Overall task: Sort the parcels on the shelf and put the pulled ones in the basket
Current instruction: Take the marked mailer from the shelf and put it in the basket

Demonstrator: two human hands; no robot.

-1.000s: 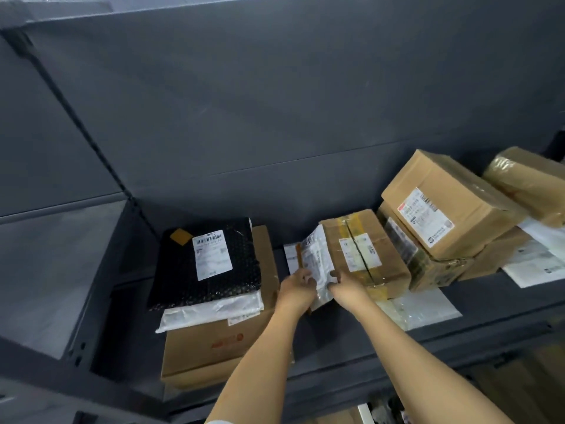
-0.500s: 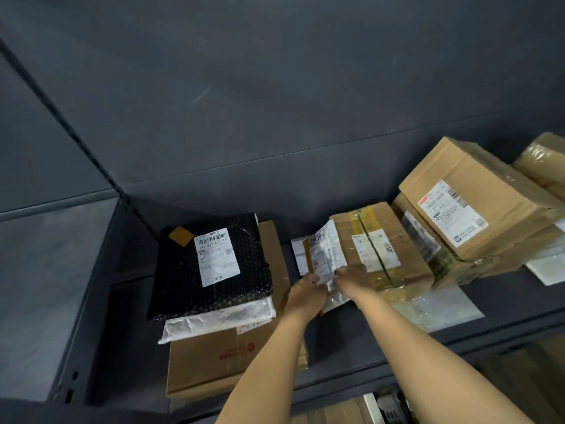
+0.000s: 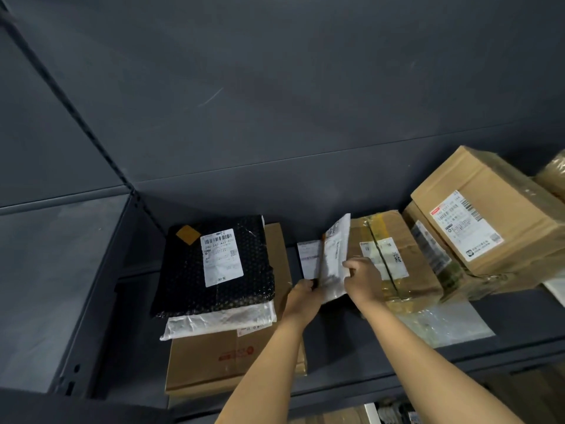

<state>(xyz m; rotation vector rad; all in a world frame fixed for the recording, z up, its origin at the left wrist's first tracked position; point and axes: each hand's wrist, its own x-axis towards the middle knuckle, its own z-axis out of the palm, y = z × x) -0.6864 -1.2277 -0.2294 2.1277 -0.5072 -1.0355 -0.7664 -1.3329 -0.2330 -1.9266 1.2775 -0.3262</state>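
A thin white mailer parcel (image 3: 335,258) stands on edge in the middle of the dark shelf (image 3: 351,359). My left hand (image 3: 301,298) grips its lower left edge and my right hand (image 3: 362,278) holds its right side. Behind it a second flat white-labelled parcel (image 3: 308,258) stands upright. To the right lies a taped cardboard box (image 3: 394,255). On the left a black bubble mailer (image 3: 214,264) lies on a white bag (image 3: 220,321), both on a flat cardboard box (image 3: 211,362). No basket is in view.
Larger cardboard boxes (image 3: 489,215) are stacked at the right, one tilted on another. A clear plastic bag (image 3: 443,325) lies flat under the taped box near the shelf's front edge. The grey back panel (image 3: 275,117) rises behind everything.
The white mailer has been tipped up more upright and pulled away from the taped box. My right hand has slid up its right side. The view shifted left.
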